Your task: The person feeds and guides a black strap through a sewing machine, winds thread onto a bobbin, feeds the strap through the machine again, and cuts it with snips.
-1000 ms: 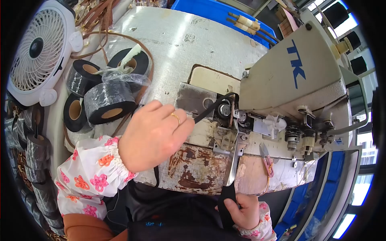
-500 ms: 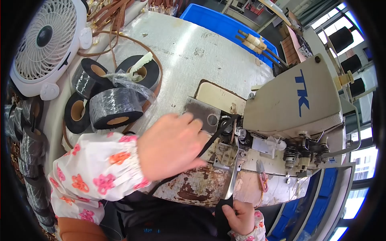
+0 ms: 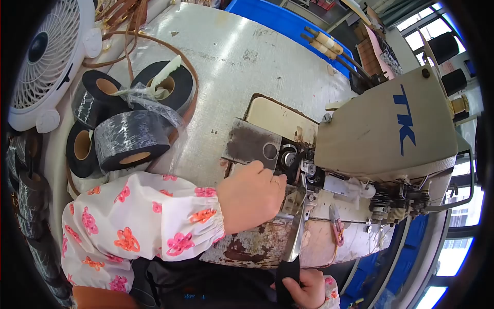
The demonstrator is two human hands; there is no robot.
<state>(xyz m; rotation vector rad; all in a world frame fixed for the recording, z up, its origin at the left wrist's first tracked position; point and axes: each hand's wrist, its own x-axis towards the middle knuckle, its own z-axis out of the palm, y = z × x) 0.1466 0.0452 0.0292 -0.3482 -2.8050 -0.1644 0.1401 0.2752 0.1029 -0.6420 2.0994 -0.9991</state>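
Note:
My left hand (image 3: 252, 198), in a floral sleeve, is closed beside the needle area of a beige sewing machine (image 3: 378, 123). Its fingertips point down and are hidden, so what they pinch does not show. Just past the fingers, a bit of black strip (image 3: 295, 169) lies by the needle parts. At the bottom, my right hand (image 3: 307, 289) is closed with its thumb on a wide black tape (image 3: 287, 278). This tape runs up into a long, shiny metal guide (image 3: 295, 234) that leads to the needle area.
Several black tape rolls (image 3: 132, 139) in clear wrap stand on the left of the metal tabletop (image 3: 221, 67), below a white fan (image 3: 46, 56). Red-handled snips (image 3: 337, 226) lie right of the guide. A blue bin (image 3: 288, 23) stands behind.
My left hand has moved right, up to the needle area, and its fingers are more curled. The black strip that trailed left beneath it is out of sight. The camera view has shifted slightly.

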